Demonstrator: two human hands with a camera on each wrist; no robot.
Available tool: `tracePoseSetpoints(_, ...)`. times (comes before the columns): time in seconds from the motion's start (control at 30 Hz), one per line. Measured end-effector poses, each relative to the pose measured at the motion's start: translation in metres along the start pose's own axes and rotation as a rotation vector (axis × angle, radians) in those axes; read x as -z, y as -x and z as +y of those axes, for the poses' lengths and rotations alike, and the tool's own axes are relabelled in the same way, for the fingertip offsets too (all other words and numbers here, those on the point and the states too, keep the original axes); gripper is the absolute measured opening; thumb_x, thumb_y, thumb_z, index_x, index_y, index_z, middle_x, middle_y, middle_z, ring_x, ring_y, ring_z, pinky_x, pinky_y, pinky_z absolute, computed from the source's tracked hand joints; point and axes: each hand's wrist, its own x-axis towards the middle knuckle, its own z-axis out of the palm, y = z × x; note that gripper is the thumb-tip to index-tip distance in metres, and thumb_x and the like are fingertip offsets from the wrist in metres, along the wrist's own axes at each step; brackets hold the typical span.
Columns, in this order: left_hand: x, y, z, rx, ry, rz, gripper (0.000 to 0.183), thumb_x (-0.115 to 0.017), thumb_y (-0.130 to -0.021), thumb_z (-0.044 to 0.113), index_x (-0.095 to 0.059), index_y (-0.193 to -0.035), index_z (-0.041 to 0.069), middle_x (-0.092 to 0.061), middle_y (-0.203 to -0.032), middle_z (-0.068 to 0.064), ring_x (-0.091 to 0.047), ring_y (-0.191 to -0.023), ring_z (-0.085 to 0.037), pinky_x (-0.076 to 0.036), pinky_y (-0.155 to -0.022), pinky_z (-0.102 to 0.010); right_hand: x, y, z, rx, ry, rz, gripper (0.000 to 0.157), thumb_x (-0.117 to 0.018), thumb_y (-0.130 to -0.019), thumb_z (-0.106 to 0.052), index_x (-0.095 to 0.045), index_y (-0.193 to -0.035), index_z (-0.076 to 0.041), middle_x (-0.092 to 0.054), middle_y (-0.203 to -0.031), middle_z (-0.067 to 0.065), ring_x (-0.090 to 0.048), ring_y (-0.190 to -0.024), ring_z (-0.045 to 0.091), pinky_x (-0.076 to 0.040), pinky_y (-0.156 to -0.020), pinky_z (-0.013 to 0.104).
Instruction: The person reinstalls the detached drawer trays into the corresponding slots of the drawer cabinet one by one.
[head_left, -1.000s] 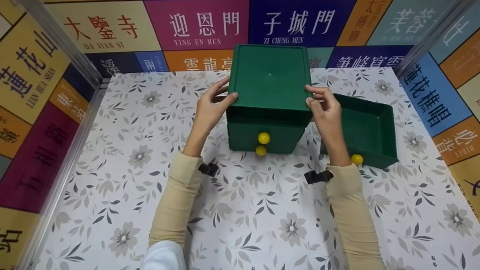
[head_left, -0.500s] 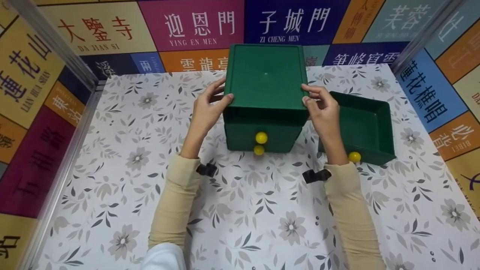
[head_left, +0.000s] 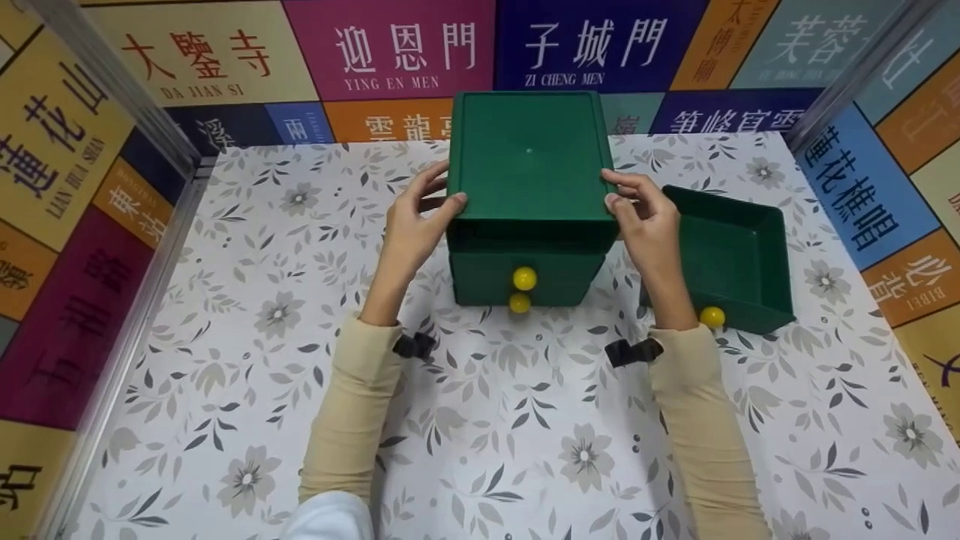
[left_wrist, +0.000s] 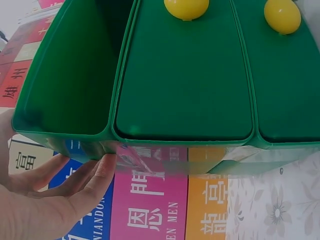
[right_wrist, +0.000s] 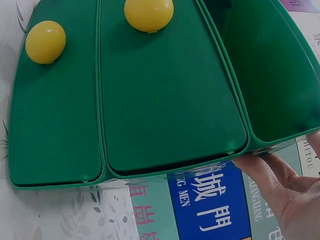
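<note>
A green plastic drawer cabinet (head_left: 529, 157) stands near the table's back edge. Its top slot (left_wrist: 75, 75) has no drawer in it; two drawers with round yellow knobs fill the tiers below. My left hand (head_left: 416, 217) holds the cabinet's left side high up, thumb at the top front corner. On the opposite side my right hand (head_left: 649, 221) grips the upper edge between thumb and fingers. The left wrist view shows fingertips along the side wall of the upper tiers. A loose green drawer (head_left: 727, 259) with a yellow knob (head_left: 712, 317) lies right of the cabinet, partly behind my right wrist.
White tablecloth (head_left: 480, 420) with grey flowers and leaves covers the table. Panels with coloured lettering (head_left: 409, 49) rise behind and along both sides. Black straps (head_left: 634, 352) stick out at the cuffs.
The cabinet has shifted slightly left and turned a little, so its back stands further left than before. Both hands have moved with it. The loose drawer has stayed in place.
</note>
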Motion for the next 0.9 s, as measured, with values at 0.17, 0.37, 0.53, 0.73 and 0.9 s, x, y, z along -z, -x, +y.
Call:
tracePoseSetpoints(0.17,0.005,0.015,0.020,-0.007,0.006,0.012,0.051,-0.058,-0.090,0.019,-0.044,-0.138,0.009,-0.051,-0.133,-0.016,-0.055,-0.113,-0.028,-0.048,-0.092,-0.038,-0.003,-0.002,0.000,-0.022,-0.017,-0.020,0.031,-0.052,-0.090,-0.008,-0.062,-0.117,0.001,-0.061,-0.118,0.015,-0.056,-0.088,0.007,-0.044,-0.063,0.018)
tracePoseSetpoints(0.37,0.006,0.014,-0.001,-0.030,0.011,0.044,0.051,-0.058,-0.090,0.023,-0.043,-0.138,0.013,-0.050,-0.133,-0.013,-0.055,-0.112,-0.025,-0.048,-0.091,-0.037,-0.007,-0.005,0.001,-0.035,-0.043,-0.057,0.032,-0.051,-0.091,-0.008,-0.061,-0.119,0.000,-0.060,-0.122,0.015,-0.056,-0.099,0.008,-0.045,-0.082,0.019)
tracePoseSetpoints(0.53,0.005,0.013,-0.016,-0.050,0.024,0.077,0.050,-0.059,-0.089,0.027,-0.043,-0.136,0.016,-0.050,-0.131,-0.009,-0.056,-0.110,-0.020,-0.048,-0.090,-0.035,-0.009,-0.007,0.001,-0.030,-0.055,-0.089,0.032,-0.049,-0.092,-0.008,-0.060,-0.121,0.000,-0.058,-0.126,0.015,-0.055,-0.104,0.009,-0.043,-0.090,0.020)
tracePoseSetpoints(0.73,0.001,0.016,-0.017,-0.068,0.037,0.118,0.050,-0.058,-0.090,0.027,-0.042,-0.135,0.014,-0.046,-0.130,-0.009,-0.056,-0.110,-0.021,-0.048,-0.091,-0.035,-0.011,-0.009,-0.002,-0.058,-0.061,-0.113,0.032,-0.048,-0.094,-0.010,-0.060,-0.123,-0.002,-0.058,-0.125,0.014,-0.056,-0.091,0.007,-0.045,-0.080,0.021)
tracePoseSetpoints(0.9,-0.003,0.019,-0.018,-0.072,0.039,0.149,0.050,-0.058,-0.090,0.027,-0.041,-0.136,0.014,-0.042,-0.133,-0.009,-0.055,-0.110,-0.021,-0.048,-0.092,-0.033,-0.011,-0.012,0.001,-0.079,-0.107,-0.129,0.032,-0.047,-0.095,-0.010,-0.059,-0.124,-0.003,-0.060,-0.121,0.015,-0.058,-0.076,0.006,-0.050,-0.071,0.025)
